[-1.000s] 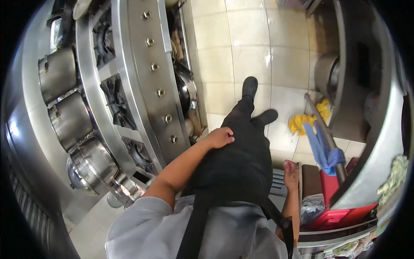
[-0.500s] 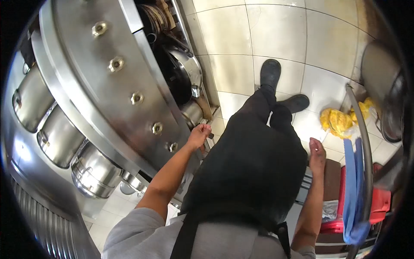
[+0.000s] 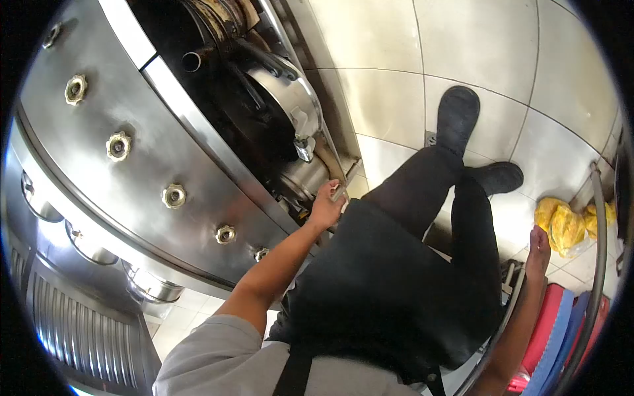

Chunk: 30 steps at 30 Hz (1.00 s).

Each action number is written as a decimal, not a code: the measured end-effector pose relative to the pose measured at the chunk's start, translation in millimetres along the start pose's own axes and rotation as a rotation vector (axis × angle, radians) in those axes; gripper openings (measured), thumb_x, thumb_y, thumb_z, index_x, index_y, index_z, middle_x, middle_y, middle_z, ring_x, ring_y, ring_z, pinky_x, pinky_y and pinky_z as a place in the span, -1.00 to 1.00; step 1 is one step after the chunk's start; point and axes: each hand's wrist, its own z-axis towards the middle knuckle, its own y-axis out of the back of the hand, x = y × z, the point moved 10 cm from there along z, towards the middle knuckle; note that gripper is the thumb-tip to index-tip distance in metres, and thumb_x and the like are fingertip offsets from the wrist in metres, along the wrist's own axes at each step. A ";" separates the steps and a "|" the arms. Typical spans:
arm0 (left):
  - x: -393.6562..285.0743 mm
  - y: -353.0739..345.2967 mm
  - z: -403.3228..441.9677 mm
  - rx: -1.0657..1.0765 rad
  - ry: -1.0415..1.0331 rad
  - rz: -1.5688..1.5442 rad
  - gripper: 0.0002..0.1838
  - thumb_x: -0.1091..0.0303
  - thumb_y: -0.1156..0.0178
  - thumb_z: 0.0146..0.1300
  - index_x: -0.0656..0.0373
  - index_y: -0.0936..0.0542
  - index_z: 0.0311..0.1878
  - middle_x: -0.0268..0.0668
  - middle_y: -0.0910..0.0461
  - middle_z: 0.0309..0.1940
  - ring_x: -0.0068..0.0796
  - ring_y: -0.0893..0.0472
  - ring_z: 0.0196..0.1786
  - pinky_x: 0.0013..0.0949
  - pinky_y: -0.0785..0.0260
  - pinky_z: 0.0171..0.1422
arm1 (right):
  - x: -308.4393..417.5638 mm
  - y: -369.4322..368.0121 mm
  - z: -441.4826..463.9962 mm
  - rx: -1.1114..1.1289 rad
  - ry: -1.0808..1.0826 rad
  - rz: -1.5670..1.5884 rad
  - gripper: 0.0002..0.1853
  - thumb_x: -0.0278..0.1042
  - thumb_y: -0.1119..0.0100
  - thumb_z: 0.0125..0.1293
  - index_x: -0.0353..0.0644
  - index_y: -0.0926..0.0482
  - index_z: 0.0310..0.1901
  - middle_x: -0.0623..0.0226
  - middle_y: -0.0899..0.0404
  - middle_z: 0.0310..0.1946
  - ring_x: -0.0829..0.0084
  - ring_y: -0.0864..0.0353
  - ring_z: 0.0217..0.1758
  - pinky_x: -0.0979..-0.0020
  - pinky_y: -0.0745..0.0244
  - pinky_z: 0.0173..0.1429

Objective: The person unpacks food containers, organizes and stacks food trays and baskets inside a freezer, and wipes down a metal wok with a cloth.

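My left hand (image 3: 327,206) is beside the lower shelf of the steel stove unit, its fingers curled at the end of a thin metal bar (image 3: 350,177); what they grip is too small to make out. Near it on the shelf lie a steel pot (image 3: 305,177) and a large pan with a dark inside (image 3: 281,99). Out to the right, above the floor, my right hand (image 3: 539,247) has its fingers loosely extended with nothing visible in them. Yellow plastic bags (image 3: 561,224) lie on the floor just beyond it.
The stove front (image 3: 132,191) with several knobs fills the left. Steel pots (image 3: 150,284) stand behind it. At the lower right, blue cloths (image 3: 555,343) hang beside a curved metal rail (image 3: 599,244) and red containers (image 3: 543,327). My shoes (image 3: 457,119) are on the tiled floor (image 3: 376,99).
The view has turned and come closer to the stove's lower shelf. My left hand has moved from in front of the apron to the shelf edge. My right hand now extends farther right.
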 end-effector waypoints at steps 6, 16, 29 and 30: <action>24.8 -41.8 10.6 0.211 0.111 -0.419 -0.67 0.28 -0.12 0.31 0.28 -0.48 0.06 -0.27 -0.57 -0.20 -0.43 -0.56 -0.13 -0.39 -0.39 0.02 | 6.1 -12.8 6.3 0.003 0.051 0.117 -0.55 -0.07 -0.03 0.42 -0.38 -0.49 0.01 0.30 -0.53 -0.13 0.50 -0.44 -0.01 0.47 -0.30 0.14; -195.2 199.0 72.9 0.092 -0.343 -1.876 -0.35 -0.19 0.32 0.42 0.26 -0.47 0.00 -0.05 -0.58 -0.14 -0.07 -0.56 -0.02 -0.06 -0.42 0.03 | 41.4 1.3 -23.5 0.015 0.070 -0.116 -0.52 -0.03 -0.04 0.39 -0.37 -0.49 0.02 0.09 -0.58 -0.14 0.28 -0.54 -0.02 0.32 -0.39 0.10; -244.6 332.9 175.2 0.825 -0.507 -2.879 -0.69 0.25 -0.17 0.00 0.30 -0.46 -0.29 -0.28 -0.37 -0.48 -0.44 -0.40 -0.45 -0.38 -0.27 -0.46 | 113.1 39.7 -38.1 -0.059 0.214 -0.045 -0.69 -0.15 -0.07 0.36 -0.30 -0.51 -0.25 0.45 -0.45 -0.48 0.61 -0.37 -0.40 0.53 -0.32 -0.27; -245.0 327.3 176.1 0.747 -0.502 -2.808 -0.73 0.26 -0.16 0.03 0.28 -0.45 -0.32 -0.31 -0.35 -0.53 -0.47 -0.36 -0.50 -0.44 -0.21 -0.52 | 104.8 41.1 -33.9 -0.064 0.226 -0.060 -0.70 -0.16 -0.07 0.36 -0.30 -0.51 -0.25 0.45 -0.45 -0.48 0.61 -0.37 -0.40 0.53 -0.32 -0.27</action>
